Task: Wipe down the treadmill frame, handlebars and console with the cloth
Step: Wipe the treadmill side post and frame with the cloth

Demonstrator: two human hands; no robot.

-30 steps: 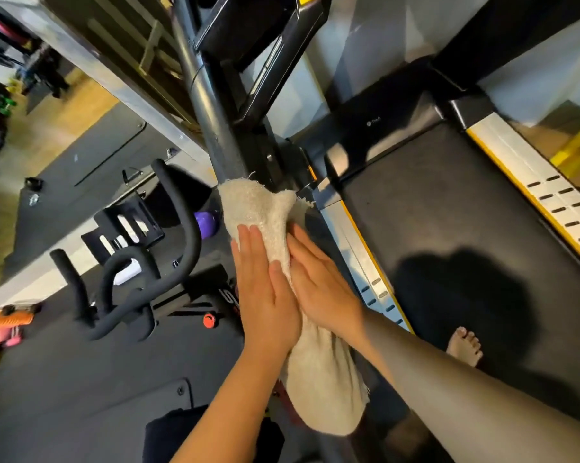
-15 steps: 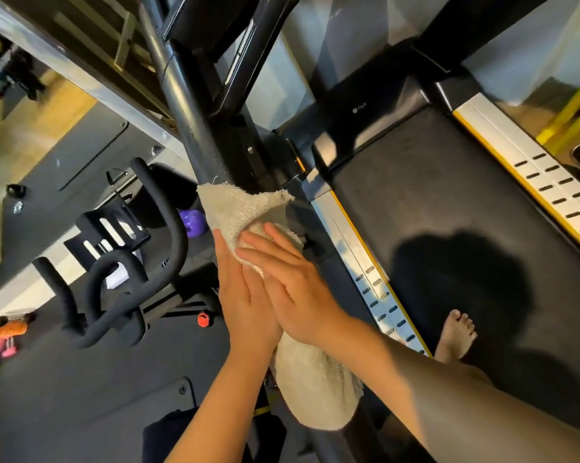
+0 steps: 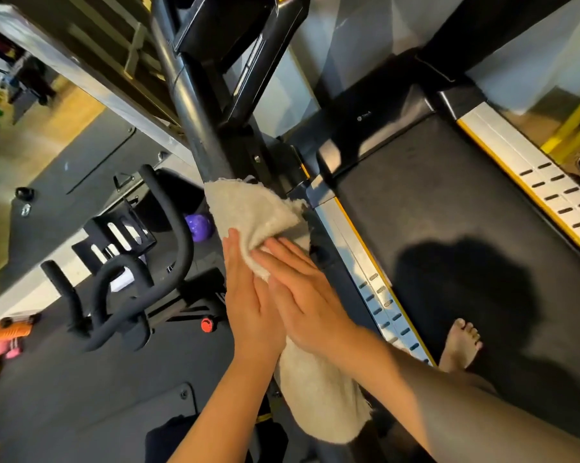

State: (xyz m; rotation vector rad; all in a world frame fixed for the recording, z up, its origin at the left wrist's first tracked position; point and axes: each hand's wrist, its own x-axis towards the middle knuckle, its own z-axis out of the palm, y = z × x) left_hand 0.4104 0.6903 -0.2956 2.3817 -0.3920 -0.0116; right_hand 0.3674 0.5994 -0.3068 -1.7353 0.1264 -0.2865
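A cream cloth (image 3: 258,208) is wrapped over the treadmill's dark post (image 3: 195,105), at the centre of the view. The left hand (image 3: 250,302) and right hand (image 3: 310,305) lie side by side on it, fingers straight, pressing it flat against the post. The cloth bunches out at 12 o'clock from the fingertips and hangs below the wrists at 6 o'clock; the belt (image 3: 448,202), with a bare foot (image 3: 462,342) on it, lies at 3 o'clock.
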